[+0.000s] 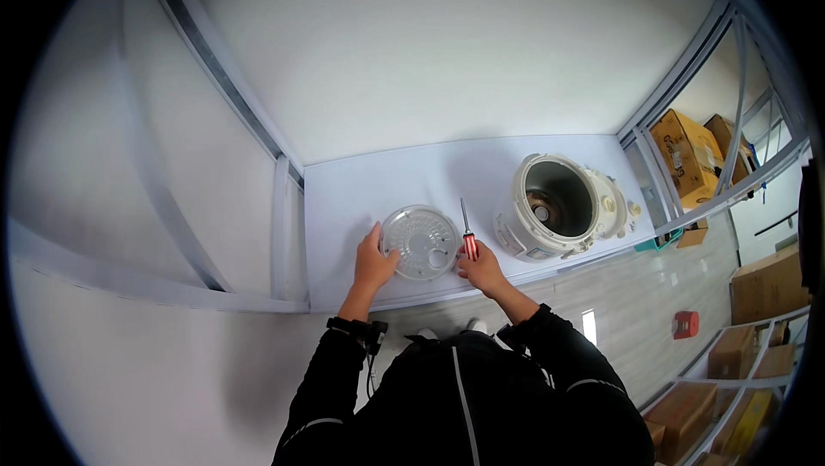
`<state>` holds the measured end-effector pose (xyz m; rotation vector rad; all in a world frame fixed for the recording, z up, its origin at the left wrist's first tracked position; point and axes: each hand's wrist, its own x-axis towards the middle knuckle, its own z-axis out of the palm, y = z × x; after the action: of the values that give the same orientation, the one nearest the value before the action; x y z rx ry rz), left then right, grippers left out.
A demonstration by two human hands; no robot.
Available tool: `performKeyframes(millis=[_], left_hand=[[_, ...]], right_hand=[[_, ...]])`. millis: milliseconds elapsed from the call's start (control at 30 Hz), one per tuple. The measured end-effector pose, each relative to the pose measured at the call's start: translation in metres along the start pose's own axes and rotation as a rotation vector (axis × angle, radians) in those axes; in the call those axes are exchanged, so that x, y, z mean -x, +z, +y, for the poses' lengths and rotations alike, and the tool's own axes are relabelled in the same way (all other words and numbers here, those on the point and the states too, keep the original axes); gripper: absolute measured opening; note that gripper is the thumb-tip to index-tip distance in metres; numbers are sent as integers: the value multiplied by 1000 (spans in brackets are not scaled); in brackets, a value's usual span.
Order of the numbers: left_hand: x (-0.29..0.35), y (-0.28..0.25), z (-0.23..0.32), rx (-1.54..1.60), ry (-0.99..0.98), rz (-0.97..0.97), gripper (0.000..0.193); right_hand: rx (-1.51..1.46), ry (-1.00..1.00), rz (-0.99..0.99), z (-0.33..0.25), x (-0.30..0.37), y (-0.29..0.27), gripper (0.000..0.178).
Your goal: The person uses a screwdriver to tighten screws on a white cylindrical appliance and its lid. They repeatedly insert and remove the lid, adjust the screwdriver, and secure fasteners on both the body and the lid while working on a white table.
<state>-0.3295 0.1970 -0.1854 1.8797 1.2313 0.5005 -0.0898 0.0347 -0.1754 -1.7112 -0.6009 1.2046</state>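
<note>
A round, pale, shiny lid plate (420,242) with a dotted surface and a small ring near one edge lies on the white table in front of me. My left hand (375,261) grips its left rim, thumb over the top and fingers along the outer edge. In my right hand (484,269), just right of the plate, is a screwdriver (469,246) with a red and white handle, its thin shaft pointing up and away from me. Further right stands a white cooker body (521,217), open at the top, its dark inside showing a round metal piece at the bottom.
Beside the cooker, a white round cover (613,205) rests against its right side, with small pale parts (634,208) near it. The table (344,199) meets a wall and metal frame posts. Cardboard boxes (687,156) and a red stool (686,324) are off to the right.
</note>
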Motion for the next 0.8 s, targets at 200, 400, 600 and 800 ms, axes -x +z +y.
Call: performKeyframes(millis=[200,400,600,800], left_hand=[[6,-11,-8,-5,85,-53,81],[15,-17,-14,88,36,-103,85],[28,-21,-8,103,-3,-83,90],[45,-48,24,238,-22,-81,92]], right_hand=[[-10,-40,21,-6,-7,-2,34],[15,-56,30,-13,-14,-1,33],[91,-88,-16,-22,-18,-7,34],[78,-242,30,-52,4,-7,35]])
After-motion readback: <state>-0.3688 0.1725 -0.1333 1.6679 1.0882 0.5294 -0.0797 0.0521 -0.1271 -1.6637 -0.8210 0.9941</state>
